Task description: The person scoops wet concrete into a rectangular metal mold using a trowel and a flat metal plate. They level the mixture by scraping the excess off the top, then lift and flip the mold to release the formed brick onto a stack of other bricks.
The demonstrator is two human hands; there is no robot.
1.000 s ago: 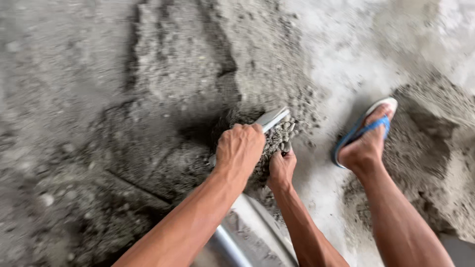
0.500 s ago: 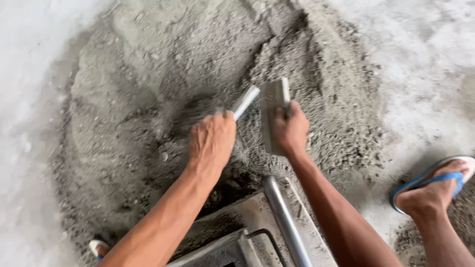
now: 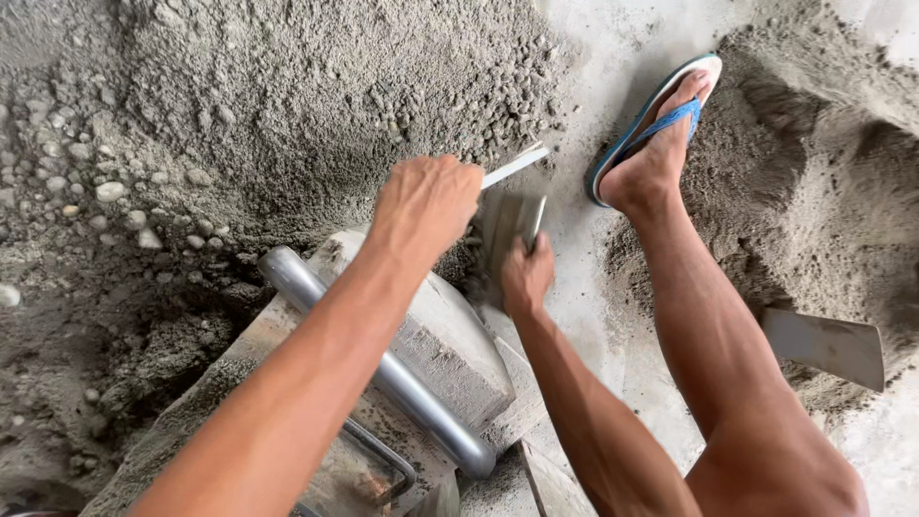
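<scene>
Gripping: left hand (image 3: 426, 203) is closed in a fist around the near end of a thin, pale flat metal strip (image 3: 517, 165); the fingers themselves are hidden behind the back of the hand.
Strip axis: its long axis runs from the left fist up and to the right, and the free tip ends just short of the gravelly edge of the sand-and-gravel heap (image 3: 316, 86).
Right hand: right hand (image 3: 526, 276) is shut around the lower edge of a flat grey metal plate (image 3: 509, 230), which stands nearly upright on edge and carries grey grit on its face.
Key relation: the plate lies just below and to the right of the strip, the two tools close together, perhaps touching, though the contact is hidden; the left hand is higher and nearer the heap, the right hand lower and nearer the body.
Beneath the hands: both forearms pass over a cement-crusted metal frame (image 3: 450, 354) with a round steel tube (image 3: 383, 369) running diagonally from upper left to lower right.
Heap: mixed grey sand and rounded pebbles fill the upper left, the pebbles thickest along the rim nearest the strip's tip.
Right side: the person's bare foot in a blue flip-flop (image 3: 661, 120) is planted on pale concrete floor (image 3: 584, 57), just right of the plate.
Farther out: a second mound of finer sand (image 3: 823, 144) rises beyond the foot, with a flat metal blade (image 3: 828, 345) stuck into its lower part, well apart from both hands.
</scene>
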